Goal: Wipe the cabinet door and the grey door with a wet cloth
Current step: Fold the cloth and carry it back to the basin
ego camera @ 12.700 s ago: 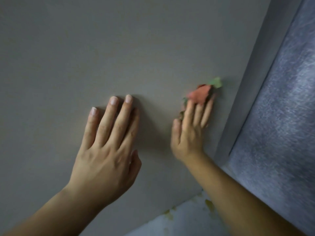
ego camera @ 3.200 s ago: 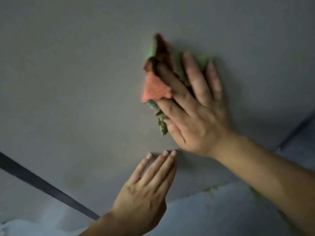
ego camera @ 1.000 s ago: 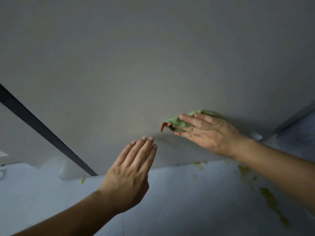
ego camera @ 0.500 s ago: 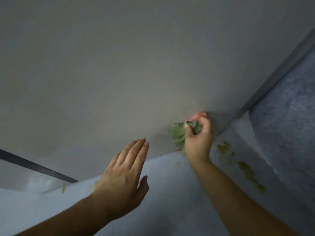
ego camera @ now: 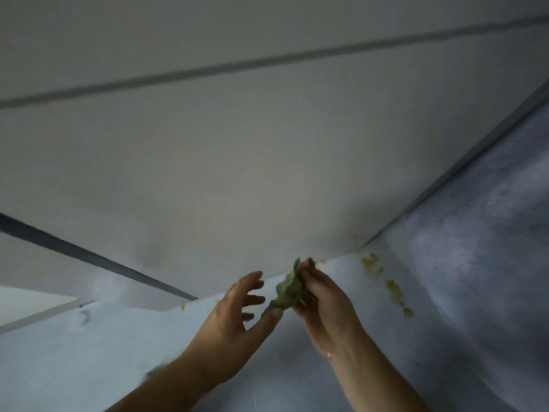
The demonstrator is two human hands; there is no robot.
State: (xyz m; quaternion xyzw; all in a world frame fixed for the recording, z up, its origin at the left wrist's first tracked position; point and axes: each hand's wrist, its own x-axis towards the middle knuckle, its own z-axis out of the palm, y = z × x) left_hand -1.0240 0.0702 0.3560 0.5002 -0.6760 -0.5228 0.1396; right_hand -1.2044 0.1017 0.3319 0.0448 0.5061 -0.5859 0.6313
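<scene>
Half a second earlier the right hand [ego camera: 323, 304] had pressed the cloth [ego camera: 287, 291] against the bottom corner of the cabinet door [ego camera: 267, 173]. By this moment it had lifted clear of the panel and drawn back over the pale floor [ego camera: 89, 367], with the green cloth bunched between its curled fingers and thumb.

The left hand [ego camera: 234, 316], which had hovered flat near the door, had swung in to meet it. Its fingers were spread and loose, gripping nothing, and its thumb tip was at the cloth's lower end (blur made actual contact hard to judge).

That looked like a pause in wiping, probably to refold the cloth to a cleaner face. The grey textured panel [ego camera: 475, 227] on the right, likely the grey door, seemed the next target. Yellowish stains [ego camera: 395, 288] lay on the floor near its base, apart from both hands.
</scene>
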